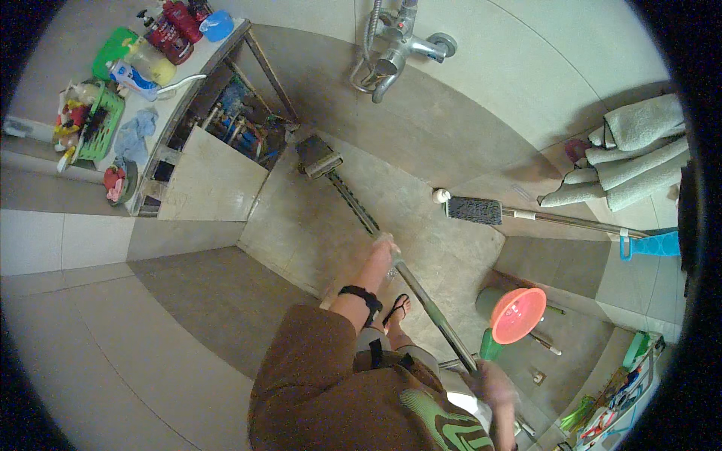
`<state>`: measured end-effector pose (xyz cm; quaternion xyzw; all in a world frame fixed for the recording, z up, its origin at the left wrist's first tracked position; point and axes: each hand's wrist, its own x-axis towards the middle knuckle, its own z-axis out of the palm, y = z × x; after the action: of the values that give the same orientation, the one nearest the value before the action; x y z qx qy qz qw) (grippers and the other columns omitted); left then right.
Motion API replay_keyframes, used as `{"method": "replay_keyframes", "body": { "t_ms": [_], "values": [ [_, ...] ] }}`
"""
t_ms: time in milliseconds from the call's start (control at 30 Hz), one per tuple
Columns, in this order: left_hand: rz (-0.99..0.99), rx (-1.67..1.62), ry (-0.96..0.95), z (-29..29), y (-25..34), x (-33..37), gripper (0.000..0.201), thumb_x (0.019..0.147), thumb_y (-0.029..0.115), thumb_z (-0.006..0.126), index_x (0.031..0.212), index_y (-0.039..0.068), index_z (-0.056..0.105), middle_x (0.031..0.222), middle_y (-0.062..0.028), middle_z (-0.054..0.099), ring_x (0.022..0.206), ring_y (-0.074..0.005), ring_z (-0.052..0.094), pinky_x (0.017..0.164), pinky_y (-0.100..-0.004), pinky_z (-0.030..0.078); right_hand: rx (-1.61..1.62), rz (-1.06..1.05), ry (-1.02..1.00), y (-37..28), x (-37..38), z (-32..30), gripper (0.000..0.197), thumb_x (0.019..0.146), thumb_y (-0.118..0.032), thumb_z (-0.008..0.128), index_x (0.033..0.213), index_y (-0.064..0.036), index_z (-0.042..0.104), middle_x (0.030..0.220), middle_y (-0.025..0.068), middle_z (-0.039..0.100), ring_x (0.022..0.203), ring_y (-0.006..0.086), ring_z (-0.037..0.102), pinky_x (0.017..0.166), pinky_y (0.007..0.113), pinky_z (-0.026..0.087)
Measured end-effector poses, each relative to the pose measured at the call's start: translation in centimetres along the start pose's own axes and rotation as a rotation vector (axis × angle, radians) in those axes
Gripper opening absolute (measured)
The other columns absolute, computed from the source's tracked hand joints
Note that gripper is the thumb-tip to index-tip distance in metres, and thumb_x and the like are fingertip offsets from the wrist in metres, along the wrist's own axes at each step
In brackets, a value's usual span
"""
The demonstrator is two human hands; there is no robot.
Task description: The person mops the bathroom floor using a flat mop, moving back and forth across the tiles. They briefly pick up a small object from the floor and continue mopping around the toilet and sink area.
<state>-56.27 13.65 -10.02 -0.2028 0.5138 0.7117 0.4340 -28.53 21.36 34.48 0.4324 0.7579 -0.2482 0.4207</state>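
A long-handled mop [429, 304] slants across the floor, its metal pole running from near my body to a dark, flat head [319, 156] at the far left. The head rests on the tiles close to the wall. My left hand [385, 246] is closed round the middle of the pole, a black band on that forearm. Near the pole's upper end my right hand [495, 385] grips it, blurred by motion. The mop head's underside is hidden.
A counter [192, 75] with bottles and a green basket [105, 124] stands at the left. A grey flat mop [474, 210] leans at the right, below hanging towels [635, 154]. An orange basin [519, 316] is at the right; a shower tap [395, 56] juts from the far wall.
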Motion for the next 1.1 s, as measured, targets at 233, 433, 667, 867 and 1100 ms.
{"method": "replay_keyframes", "body": {
  "t_ms": [233, 433, 667, 867, 1100],
  "values": [
    [0.065, 0.043, 0.029, 1.3, -2.1, 1.1, 0.013, 0.088, 0.021, 0.063, 0.093, 0.01, 0.058, 0.081, -0.0069, 0.058, 0.07, -0.0228, 0.056, 0.06, -0.0417, 0.047, -0.078, -0.107, 0.071, -1.4, 3.8, 2.2, 0.039, 0.084, -0.041, 0.066, 0.1, -0.0065, 0.06, 0.09, 0.0226, 0.067, 0.087, 0.0422, 0.064, 0.074, 0.051, 0.051],
    [0.46, 0.278, -0.118, -7.3, 12.5, 1.9, 0.01, 0.088, 0.017, 0.055, 0.09, 0.007, 0.056, 0.087, -0.0121, 0.06, 0.077, -0.0316, 0.055, 0.069, -0.0452, 0.051, 0.173, 0.199, -0.045, 7.9, -14.8, -5.8, 0.041, 0.076, -0.037, 0.076, 0.109, -0.0136, 0.069, 0.082, 0.0121, 0.068, 0.074, 0.027, 0.065, 0.071, 0.037, 0.051],
    [0.203, 0.765, 0.063, -11.1, 18.5, 0.0, 0.019, 0.088, 0.023, 0.057, 0.088, 0.004, 0.06, 0.091, -0.011, 0.063, 0.085, -0.0261, 0.056, 0.072, -0.0416, 0.049, 0.525, 0.435, -0.156, 13.5, -22.8, -11.3, 0.04, 0.074, -0.039, 0.077, 0.105, -0.0137, 0.07, 0.074, 0.0111, 0.066, 0.068, 0.027, 0.063, 0.066, 0.037, 0.049],
    [0.697, 1.308, -0.018, -8.3, 6.9, -0.7, 0.03, 0.079, 0.026, 0.076, 0.094, 0.003, 0.063, 0.098, -0.0115, 0.065, 0.089, -0.0235, 0.059, 0.078, -0.0401, 0.052, -0.121, -0.037, 0.128, 5.4, -8.9, -4.6, 0.039, 0.076, -0.045, 0.072, 0.086, -0.0079, 0.066, 0.081, 0.0165, 0.066, 0.076, 0.0376, 0.064, 0.067, 0.048, 0.05],
    [0.367, 1.141, -0.069, -1.6, -0.3, -2.8, 0.037, 0.076, 0.021, 0.077, 0.106, 0.004, 0.062, 0.099, -0.0114, 0.065, 0.09, -0.0264, 0.061, 0.077, -0.0405, 0.053, -0.13, -0.21, 0.167, -4.2, 5.1, 0.5, 0.03, 0.085, -0.031, 0.062, 0.094, -0.0027, 0.065, 0.091, 0.0211, 0.068, 0.09, 0.0386, 0.067, 0.077, 0.048, 0.053]
  ]
}}
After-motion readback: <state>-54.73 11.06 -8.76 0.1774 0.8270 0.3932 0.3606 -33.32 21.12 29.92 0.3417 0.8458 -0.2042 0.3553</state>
